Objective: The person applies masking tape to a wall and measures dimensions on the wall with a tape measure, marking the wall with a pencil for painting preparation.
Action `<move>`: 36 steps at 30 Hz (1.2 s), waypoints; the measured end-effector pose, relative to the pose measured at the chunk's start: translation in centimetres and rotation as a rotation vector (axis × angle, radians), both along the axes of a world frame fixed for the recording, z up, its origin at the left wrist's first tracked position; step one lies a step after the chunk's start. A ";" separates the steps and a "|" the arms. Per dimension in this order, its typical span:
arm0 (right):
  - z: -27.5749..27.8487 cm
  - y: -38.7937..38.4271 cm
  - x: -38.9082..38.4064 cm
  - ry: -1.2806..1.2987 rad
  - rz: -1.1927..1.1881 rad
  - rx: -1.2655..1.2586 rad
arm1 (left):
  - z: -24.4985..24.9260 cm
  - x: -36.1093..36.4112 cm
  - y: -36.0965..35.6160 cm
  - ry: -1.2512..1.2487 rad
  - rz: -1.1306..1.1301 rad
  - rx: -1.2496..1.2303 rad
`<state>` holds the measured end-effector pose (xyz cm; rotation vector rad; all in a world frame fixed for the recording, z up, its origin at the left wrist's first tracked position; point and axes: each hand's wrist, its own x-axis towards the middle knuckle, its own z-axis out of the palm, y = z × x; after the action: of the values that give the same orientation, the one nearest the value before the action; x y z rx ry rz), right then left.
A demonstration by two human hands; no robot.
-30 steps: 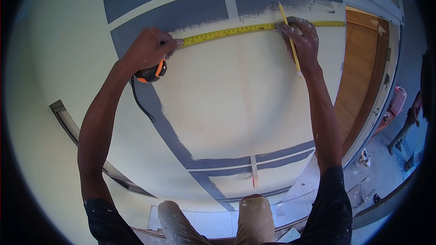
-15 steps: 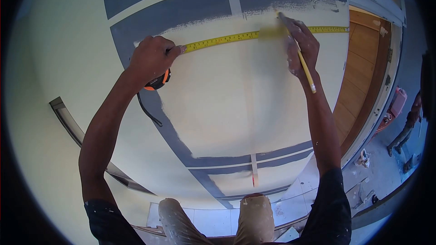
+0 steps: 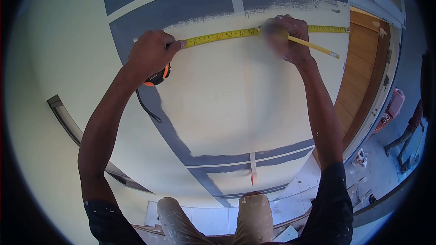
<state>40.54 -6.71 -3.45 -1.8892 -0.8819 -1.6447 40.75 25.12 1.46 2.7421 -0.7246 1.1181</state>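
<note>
My left hand [image 3: 153,52] is closed around a tape measure [image 3: 156,78] with an orange and black case, thumb pressed on the blade near the case. From there the yellow blade [image 3: 220,35] stretches across the cream and grey painted wall [image 3: 213,90] to its right edge. A black wrist strap [image 3: 149,109] dangles below the case. In my right hand [image 3: 290,38] is a yellow pencil [image 3: 318,47], its eraser end pointing right and its tip by the blade. That hand overlaps part of the blade, and its fingers are partly blurred.
A wooden door [image 3: 356,77] in a frame stands right of the wall. Beyond it, another person's legs [image 3: 404,140] show near a pink object [image 3: 396,102]. Pale tiles [image 3: 211,220] lie below, by my paint-spotted trousers [image 3: 254,218]. A long dark-framed recess [image 3: 68,118] is at left.
The pencil has swung from pointing steeply upward to lying nearly level, its tip now at the blade. My right hand has shifted slightly left; my left hand stays on the tape measure.
</note>
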 end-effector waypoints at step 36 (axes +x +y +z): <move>0.0 0.6 -1.3 0.157 -0.026 0.132 | 0.1 0.0 -0.2 0.049 0.016 -0.020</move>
<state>39.28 -6.09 -3.44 -1.9148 -0.6713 -1.5058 40.73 24.96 1.61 2.7532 -0.6831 1.0513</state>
